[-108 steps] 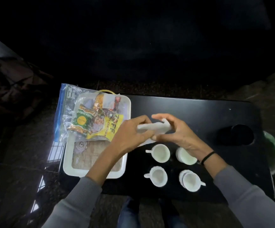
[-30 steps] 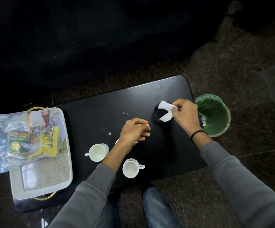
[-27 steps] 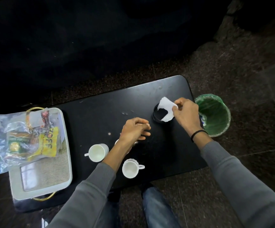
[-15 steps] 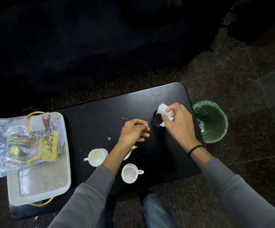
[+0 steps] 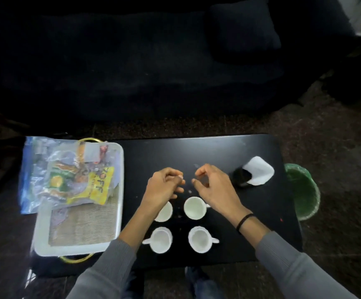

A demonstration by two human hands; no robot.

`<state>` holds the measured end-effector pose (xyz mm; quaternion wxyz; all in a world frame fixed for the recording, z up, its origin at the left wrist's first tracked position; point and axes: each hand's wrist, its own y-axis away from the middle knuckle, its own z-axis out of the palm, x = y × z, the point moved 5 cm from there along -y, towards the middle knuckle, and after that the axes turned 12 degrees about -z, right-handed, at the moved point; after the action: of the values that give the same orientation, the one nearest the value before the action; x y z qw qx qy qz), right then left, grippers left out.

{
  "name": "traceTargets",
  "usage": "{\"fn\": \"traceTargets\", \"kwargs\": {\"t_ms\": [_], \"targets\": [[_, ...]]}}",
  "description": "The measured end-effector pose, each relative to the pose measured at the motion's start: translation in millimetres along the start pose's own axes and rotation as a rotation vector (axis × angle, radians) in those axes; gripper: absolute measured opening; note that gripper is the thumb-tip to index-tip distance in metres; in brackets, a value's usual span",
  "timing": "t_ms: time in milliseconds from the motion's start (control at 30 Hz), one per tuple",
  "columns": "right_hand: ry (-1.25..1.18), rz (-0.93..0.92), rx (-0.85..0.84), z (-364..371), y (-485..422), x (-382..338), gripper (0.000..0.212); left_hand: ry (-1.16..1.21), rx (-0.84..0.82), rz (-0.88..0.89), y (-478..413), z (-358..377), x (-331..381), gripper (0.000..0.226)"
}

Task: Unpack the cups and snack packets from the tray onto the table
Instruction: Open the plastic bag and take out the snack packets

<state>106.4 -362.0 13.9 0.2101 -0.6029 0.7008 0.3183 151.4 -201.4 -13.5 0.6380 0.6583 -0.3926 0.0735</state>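
Several white cups stand on the black table (image 5: 218,152): one at the near left (image 5: 160,239), one at the near right (image 5: 200,238), one behind it (image 5: 195,207), and one (image 5: 166,212) partly hidden under my left wrist. My left hand (image 5: 164,187) hovers just behind the cups, fingers curled in with nothing seen in them. My right hand (image 5: 213,186) is beside it, fingers bent and apart, holding nothing. The white tray (image 5: 78,249) sits at the table's left end, with a clear bag of snack packets (image 5: 67,175) lying across its far half.
A white folded paper (image 5: 258,172) rests on a black round holder (image 5: 240,180) at the table's right end. A green-lined bin (image 5: 302,190) stands on the floor just past that end. A dark sofa fills the space behind the table.
My right hand has let go of the white paper, which now rests on the black holder, and has come back left beside my left hand above the cups.
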Motion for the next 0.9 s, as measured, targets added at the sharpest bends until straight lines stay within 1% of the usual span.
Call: {"fn": "traceTargets", "kwargs": {"t_ms": [100, 200, 300, 400, 467, 600, 700, 767, 833, 900], "targets": [[0.012, -0.064, -0.069, 38.9, -15.8, -39.8, 0.019, -0.023, 0.053, 0.020, 0.0, -52.6, -16.4, 0.010], [0.023, -0.118, -0.104, 82.8, -35.3, -84.1, 0.019, -0.086, 0.155, 0.050, -2.8, -109.5, -35.7, 0.010], [0.038, -0.164, -0.156, 130.1, -55.8, -126.3, 0.018, -0.155, 0.264, 0.082, -6.5, -165.1, -52.5, 0.014], [0.050, -0.196, -0.223, 180.3, -74.5, -162.1, 0.017, -0.221, 0.329, 0.098, -10.6, -216.9, -69.9, 0.017], [0.052, -0.203, -0.256, 205.2, -84.1, -178.6, 0.020, -0.312, 0.383, 0.099, -12.7, -240.7, -76.4, 0.020], [0.065, -0.224, -0.314, 256.0, -104.0, -210.4, 0.029, -0.577, 0.553, 0.112, -19.6, -286.1, -87.2, 0.026], [0.068, -0.221, -0.324, 283.6, -118.1, -227.7, 0.034, -0.692, 0.610, 0.160, -32.0, -311.5, -92.0, 0.027], [0.063, -0.210, -0.312, 294.4, -124.3, -233.3, 0.031, -0.767, 0.639, 0.173, -41.6, -323.6, -95.3, 0.033], [0.050, -0.200, -0.298, 303.7, -128.5, -235.7, 0.023, -0.851, 0.684, 0.176, -50.6, -334.7, -97.9, 0.039], [0.044, -0.193, -0.302, 310.3, -131.1, -236.4, 0.019, -0.911, 0.722, 0.136, -58.4, -345.4, -101.3, 0.041]]}}
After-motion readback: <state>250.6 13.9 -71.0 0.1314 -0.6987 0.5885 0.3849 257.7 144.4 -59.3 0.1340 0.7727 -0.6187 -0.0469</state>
